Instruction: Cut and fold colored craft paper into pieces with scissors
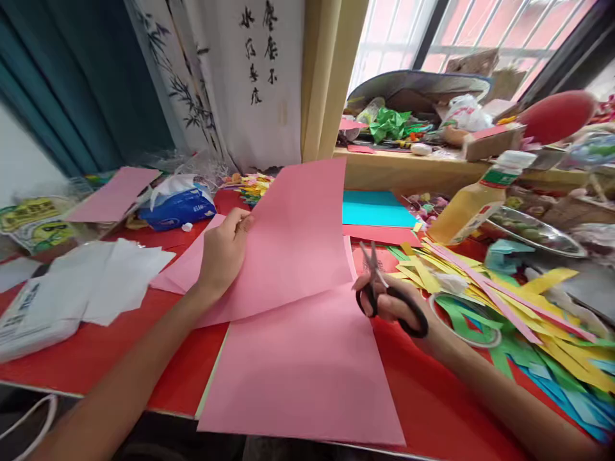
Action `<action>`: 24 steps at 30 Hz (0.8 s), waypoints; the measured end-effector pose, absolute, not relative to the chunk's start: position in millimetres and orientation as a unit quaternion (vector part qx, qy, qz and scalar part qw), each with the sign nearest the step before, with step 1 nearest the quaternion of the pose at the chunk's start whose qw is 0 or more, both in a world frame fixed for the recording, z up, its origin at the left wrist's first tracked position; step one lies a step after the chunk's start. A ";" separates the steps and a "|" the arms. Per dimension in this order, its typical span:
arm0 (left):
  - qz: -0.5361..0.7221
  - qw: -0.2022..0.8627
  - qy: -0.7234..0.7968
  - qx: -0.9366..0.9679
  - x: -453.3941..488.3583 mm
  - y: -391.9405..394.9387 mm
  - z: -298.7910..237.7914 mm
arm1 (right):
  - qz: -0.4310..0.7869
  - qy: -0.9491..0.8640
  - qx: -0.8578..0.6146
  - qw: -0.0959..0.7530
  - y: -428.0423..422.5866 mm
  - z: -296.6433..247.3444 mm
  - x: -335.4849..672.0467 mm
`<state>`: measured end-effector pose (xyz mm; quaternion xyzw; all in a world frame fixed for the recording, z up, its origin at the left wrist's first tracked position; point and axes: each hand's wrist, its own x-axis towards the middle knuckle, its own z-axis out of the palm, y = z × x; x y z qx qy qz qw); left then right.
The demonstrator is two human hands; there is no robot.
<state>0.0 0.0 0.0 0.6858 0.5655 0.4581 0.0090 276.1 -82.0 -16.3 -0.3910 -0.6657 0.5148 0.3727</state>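
Observation:
My left hand (pixel 225 246) pinches the left edge of a pink paper sheet (pixel 302 237), which is raised and tilted up off the table. Below it, more pink paper (pixel 302 378) lies flat at the table's front edge, with a thin pale green edge showing at its left. Black-handled scissors (pixel 372 262) are in my right hand (pixel 391 301), fingers through the loops. Their blades point up and stand slightly apart, just right of the raised sheet.
Cut strips of coloured paper (pixel 542 320) and a tape roll (pixel 466 320) spread on the right. A yellow bottle (pixel 480 198) stands behind them. White papers (pixel 106 275) and a blue tissue pack (pixel 177 208) lie left. Blue paper (pixel 377 208) is at the back.

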 end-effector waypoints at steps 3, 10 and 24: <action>0.491 -0.035 0.569 0.659 -3.8 -4.9 10.0 | 0.554 -0.680 -0.383 0.291 -89.1 -16.4 268.2; 0.570 -0.052 0.540 0.616 -11.7 -10.0 20.3 | 0.581 -0.660 -0.432 0.198 -102.1 -14.8 255.6; 0.608 -0.049 0.510 0.606 10.6 -32.0 23.8 | 0.581 -0.646 -0.415 0.270 -108.1 -19.9 248.9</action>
